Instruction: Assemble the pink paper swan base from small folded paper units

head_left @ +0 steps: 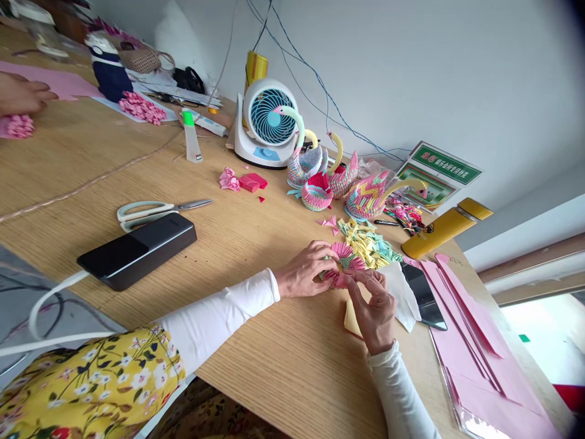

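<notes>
Folded-paper work on a worktop (256, 225), read left to right; clock directions are taken from the pink paper ring (351, 259) as hub. At 10 o'clock we note another person's hand (22, 94), well apart; near 9 o'clock, a black power bank (137, 250) and, just beyond it, scissors (159, 211); at 11 o'clock, a fan (274, 119). The left hand (311, 268), just at 9 o'clock, curls around the ring's side, grasping it. Folded-paper swans (365, 198) stand between 11 and 1 o'clock. Near the ring, at 2 o'clock, loose folded pieces (365, 241) lie heaped. The right hand (375, 305), at 4 o'clock, pinches the ring's rim; we cannot tell whether a separate piece sits in the pinch. Past 3 o'clock lies a dark phone (425, 299). We judge uneven pressure the chief hazard: too firm a left grip could crush the folds, too slack a grip could let them spring apart. A knock toward 2 o'clock could scatter the heap.
</notes>
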`<state>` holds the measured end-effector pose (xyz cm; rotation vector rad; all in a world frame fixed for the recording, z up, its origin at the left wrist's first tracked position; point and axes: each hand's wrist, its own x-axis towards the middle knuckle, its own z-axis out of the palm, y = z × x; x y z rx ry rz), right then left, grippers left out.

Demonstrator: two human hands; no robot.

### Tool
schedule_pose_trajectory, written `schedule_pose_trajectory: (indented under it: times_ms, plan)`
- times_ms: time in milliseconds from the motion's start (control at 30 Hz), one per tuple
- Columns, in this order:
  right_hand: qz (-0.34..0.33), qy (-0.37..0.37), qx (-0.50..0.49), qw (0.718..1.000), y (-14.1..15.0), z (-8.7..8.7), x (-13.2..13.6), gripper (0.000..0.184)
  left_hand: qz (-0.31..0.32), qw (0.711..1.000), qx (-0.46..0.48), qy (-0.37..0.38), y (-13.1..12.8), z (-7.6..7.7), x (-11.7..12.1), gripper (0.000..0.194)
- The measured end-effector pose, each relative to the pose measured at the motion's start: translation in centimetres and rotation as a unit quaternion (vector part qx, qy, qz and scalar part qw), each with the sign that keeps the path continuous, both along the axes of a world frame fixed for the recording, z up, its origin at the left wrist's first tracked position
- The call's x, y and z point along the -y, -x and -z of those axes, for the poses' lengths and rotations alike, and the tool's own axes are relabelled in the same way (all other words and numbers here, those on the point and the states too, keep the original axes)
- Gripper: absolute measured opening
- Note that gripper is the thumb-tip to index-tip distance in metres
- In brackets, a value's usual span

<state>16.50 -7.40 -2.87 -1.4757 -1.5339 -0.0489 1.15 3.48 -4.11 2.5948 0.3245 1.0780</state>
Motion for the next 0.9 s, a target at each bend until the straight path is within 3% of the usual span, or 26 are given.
schedule_pose_trajectory:
  times_ms: [600,900]
  plan:
    - [0.015,0.001,0.017,1.000,0.21,0.03,0.12,0.013,0.002,1.000,-0.016,0.003,-0.03,-0.16,0.12,0.022]
    - [0.013,-0.004,0.102,0.995,0.20,-0.12,0.07,0.013,0.005,1.000,-0.011,0.016,-0.12,-0.11,0.18,0.020]
